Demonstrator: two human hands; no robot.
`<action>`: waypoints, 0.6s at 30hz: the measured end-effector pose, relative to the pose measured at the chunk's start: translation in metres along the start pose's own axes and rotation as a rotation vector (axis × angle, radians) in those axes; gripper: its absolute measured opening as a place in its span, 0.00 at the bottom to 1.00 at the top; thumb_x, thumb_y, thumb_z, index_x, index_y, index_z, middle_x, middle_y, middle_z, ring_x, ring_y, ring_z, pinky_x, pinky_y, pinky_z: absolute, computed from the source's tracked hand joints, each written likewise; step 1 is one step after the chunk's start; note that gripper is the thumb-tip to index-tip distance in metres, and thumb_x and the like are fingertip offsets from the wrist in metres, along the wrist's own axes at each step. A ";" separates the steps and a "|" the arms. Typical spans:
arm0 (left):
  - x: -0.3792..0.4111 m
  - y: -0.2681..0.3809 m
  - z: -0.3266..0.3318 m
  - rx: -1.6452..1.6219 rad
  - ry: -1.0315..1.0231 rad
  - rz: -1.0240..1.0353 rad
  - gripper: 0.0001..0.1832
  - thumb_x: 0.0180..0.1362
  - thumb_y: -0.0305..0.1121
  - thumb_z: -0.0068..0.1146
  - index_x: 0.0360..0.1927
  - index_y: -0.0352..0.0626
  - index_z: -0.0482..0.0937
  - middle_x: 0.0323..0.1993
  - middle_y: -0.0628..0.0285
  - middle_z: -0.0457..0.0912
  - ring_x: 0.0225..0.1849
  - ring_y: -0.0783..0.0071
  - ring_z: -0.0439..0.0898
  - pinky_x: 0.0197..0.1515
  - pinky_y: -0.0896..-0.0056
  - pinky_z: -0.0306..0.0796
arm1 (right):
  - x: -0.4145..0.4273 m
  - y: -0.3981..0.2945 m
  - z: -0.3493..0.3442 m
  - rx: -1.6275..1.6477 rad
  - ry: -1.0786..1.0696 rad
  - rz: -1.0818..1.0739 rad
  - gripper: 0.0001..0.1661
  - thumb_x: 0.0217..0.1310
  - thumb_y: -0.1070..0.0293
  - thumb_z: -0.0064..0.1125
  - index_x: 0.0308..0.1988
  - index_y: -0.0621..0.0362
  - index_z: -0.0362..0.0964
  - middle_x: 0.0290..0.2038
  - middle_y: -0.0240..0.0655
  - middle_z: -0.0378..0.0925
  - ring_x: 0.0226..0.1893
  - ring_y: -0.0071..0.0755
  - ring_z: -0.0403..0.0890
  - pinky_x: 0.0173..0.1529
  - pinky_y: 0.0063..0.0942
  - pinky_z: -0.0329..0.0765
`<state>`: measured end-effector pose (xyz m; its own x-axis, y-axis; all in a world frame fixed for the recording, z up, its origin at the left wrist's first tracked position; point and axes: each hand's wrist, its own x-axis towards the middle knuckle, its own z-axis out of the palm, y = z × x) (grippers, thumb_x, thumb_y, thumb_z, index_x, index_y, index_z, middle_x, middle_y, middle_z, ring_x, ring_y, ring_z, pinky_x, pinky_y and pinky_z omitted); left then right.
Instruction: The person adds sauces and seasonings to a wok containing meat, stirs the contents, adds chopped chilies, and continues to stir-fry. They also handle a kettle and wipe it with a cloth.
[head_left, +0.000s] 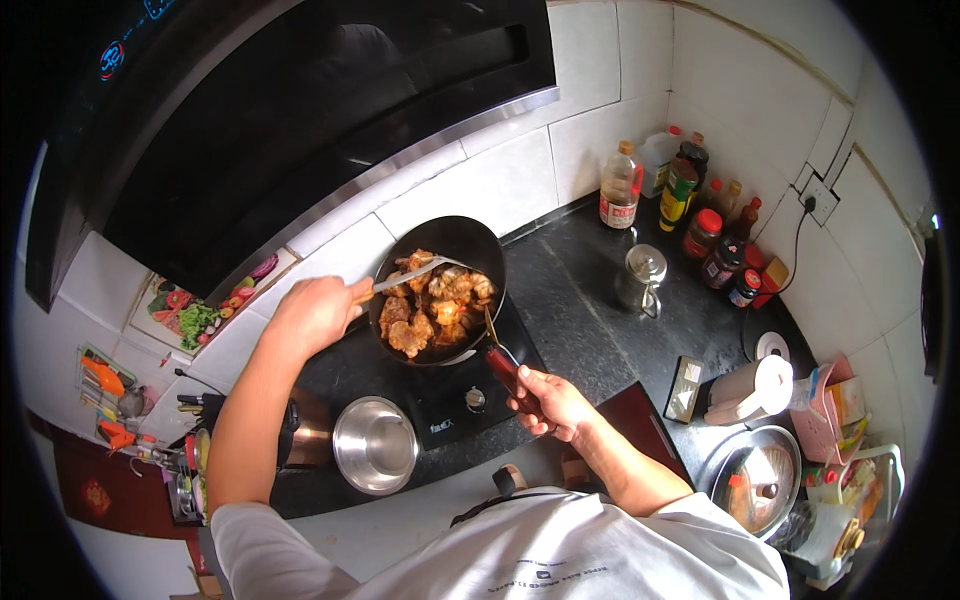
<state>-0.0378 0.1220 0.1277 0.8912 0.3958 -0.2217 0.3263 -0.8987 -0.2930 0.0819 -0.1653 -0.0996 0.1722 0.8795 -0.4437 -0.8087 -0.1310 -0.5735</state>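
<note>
A black wok (484, 244) on the black cooktop (442, 401) holds browned chunks of meat (409, 334) in dark sauce. In my left hand (319, 309) is the wooden grip of a metal spatula (405, 277). Its blade reaches into the wok at the back, partly hidden among the meat. My right hand (551, 401) is wrapped around the wok's red-brown handle (501, 367), to the front right of the pan. The wok's underside is hidden, so whether it rests flat on the cooktop cannot be told.
A stainless steel bowl (375, 446) stands left of the cooktop's front. Right of the wok is a lidded metal pot (645, 270). Sauce bottles (620, 187) and jars (703, 234) line the corner. A glass-lidded pan (756, 480) sits far right. The range hood (360, 127) overhangs the wok.
</note>
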 end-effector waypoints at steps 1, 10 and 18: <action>-0.016 0.006 0.001 0.021 0.047 0.014 0.22 0.64 0.36 0.61 0.62 0.50 0.80 0.36 0.47 0.85 0.39 0.45 0.84 0.44 0.48 0.78 | 0.000 0.000 0.001 -0.002 -0.009 0.001 0.24 0.78 0.43 0.48 0.35 0.51 0.65 0.30 0.32 0.72 0.18 0.20 0.67 0.16 0.16 0.61; -0.106 0.049 0.022 0.099 0.061 -0.210 0.22 0.67 0.38 0.58 0.64 0.48 0.79 0.36 0.48 0.83 0.32 0.48 0.85 0.39 0.50 0.79 | 0.003 0.004 -0.001 0.053 -0.094 0.013 0.23 0.79 0.46 0.47 0.35 0.51 0.64 0.31 0.33 0.73 0.18 0.21 0.67 0.17 0.17 0.60; -0.150 0.100 0.029 -0.085 0.016 -0.302 0.24 0.68 0.38 0.56 0.67 0.59 0.76 0.35 0.50 0.82 0.31 0.46 0.84 0.38 0.48 0.78 | 0.006 0.007 -0.006 0.055 -0.092 0.013 0.22 0.79 0.46 0.47 0.35 0.51 0.63 0.29 0.32 0.70 0.18 0.21 0.67 0.17 0.18 0.60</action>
<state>-0.1482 -0.0219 0.1051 0.7547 0.6447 -0.1216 0.6015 -0.7540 -0.2640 0.0806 -0.1637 -0.1103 0.1110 0.9164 -0.3846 -0.8406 -0.1198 -0.5282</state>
